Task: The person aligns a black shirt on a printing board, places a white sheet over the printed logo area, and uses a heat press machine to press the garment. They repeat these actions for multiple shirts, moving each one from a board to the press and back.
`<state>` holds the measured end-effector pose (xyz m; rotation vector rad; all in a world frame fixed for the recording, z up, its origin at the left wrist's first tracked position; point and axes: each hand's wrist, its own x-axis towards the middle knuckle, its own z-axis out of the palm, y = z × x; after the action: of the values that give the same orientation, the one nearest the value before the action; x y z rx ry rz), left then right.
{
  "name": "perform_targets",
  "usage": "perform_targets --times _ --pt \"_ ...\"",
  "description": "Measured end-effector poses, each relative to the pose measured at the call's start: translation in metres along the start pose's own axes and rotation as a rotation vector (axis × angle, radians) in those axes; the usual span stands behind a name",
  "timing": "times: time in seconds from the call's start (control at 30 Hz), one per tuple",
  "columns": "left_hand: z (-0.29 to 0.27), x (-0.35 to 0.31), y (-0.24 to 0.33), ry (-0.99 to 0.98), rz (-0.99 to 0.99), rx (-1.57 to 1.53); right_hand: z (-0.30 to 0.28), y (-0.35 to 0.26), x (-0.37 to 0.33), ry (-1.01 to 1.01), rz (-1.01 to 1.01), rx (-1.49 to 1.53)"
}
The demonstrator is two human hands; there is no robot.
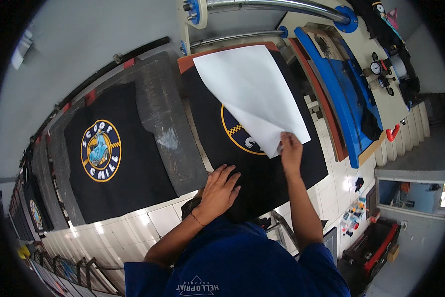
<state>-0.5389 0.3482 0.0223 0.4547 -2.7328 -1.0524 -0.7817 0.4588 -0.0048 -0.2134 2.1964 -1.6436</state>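
Observation:
My right hand (291, 152) pinches the near corner of a large white paper sheet (252, 79) and lifts it, so the sheet curls upward there. Beneath it lies a black T-shirt (212, 133) on the press platen. Part of a round yellow-edged print (236, 129) with a checkered band shows beside the sheet; the rest is covered. Fingers spread, my left hand (217, 190) rests on the shirt's near left part. To the left, another black T-shirt (121, 183) lies flat on a grey board, its round print (100, 151) with a light-blue scooter fully in sight.
The press has steel rollers (277, 6) at the far side and a blue press head (341, 89) at the right, with a pressure gauge (376, 68) beyond. Grey boards (158, 94) line the left, bearing more black shirts. Tiled floor (148, 218) shows between.

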Motion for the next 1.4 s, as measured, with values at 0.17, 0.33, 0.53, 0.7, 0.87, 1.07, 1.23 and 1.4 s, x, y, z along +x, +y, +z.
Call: perform_targets --times 0.17,0.33,0.53,0.7,0.87,1.07,1.23,1.4 --pt "-0.004 0.018 -0.02 -0.06 0.079 0.03 -0.036 0.015 0.046 0.304 -0.045 0.069" --pt "-0.013 0.062 -0.038 -0.08 0.103 0.146 -0.094 0.021 0.068 0.688 -0.118 0.07" --pt "-0.005 0.099 -0.057 -0.09 0.118 0.271 -0.133 -0.013 0.016 0.96 -0.223 0.056" --pt "-0.001 0.1 -0.054 -0.178 0.176 0.293 -0.183 -0.002 -0.072 1.082 -0.23 0.126" --pt "-0.005 0.087 -0.051 -0.215 0.2 0.298 -0.26 0.054 -0.203 1.113 -0.036 0.17" --pt "-0.011 0.069 -0.046 -0.246 0.194 0.383 -0.318 0.161 -0.398 1.374 0.137 0.266" --pt "-0.001 0.059 -0.044 -0.2 0.183 0.37 -0.354 0.294 -0.587 1.72 0.176 0.039" --pt "0.002 0.048 -0.007 -0.214 0.18 0.486 -0.33 0.34 -0.671 1.113 1.491 -0.859"
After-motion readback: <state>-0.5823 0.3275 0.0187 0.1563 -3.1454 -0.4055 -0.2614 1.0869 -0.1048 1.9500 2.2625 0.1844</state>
